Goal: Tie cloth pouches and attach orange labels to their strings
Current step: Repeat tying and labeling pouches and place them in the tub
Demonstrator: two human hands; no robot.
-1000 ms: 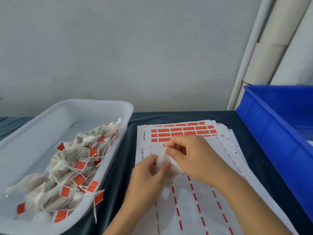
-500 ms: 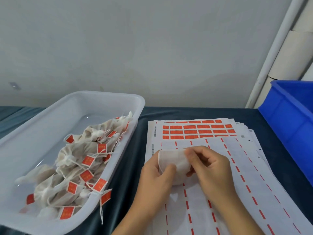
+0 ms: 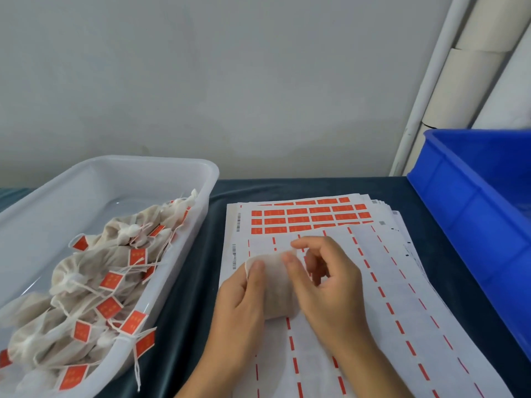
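Both hands are on one pouch (image 3: 274, 285), held just above the sheets of labels (image 3: 313, 218) in the middle of the table (image 3: 198, 268). The left hand (image 3: 244, 305) is closed around the pouch's left side, thumb pressed on the cloth near the top edge, fingers wrapped behind it. The right hand (image 3: 327, 280) grips from the other side: its thumb lies across the front of the cloth, while the index finger curls above the pouch's open top and the other fingers are loosely bent behind. The pouch stands roughly upright between the two palms, its mouth facing up and not yet drawn closed. No string shows clearly in the fingers.

Beneath the hands, the top sheets are mostly stripped, showing only thin red dashes, while full rows of orange labels remain on the sheet at the far end of the stack.

Off to the left, a white tub (image 3: 161, 173) holds a heap of finished pouches (image 3: 94, 285), each tied and carrying an orange tag; one string dangles over the near rim. At the right edge sits a blue crate (image 3: 471, 214), just beside the paper stack.
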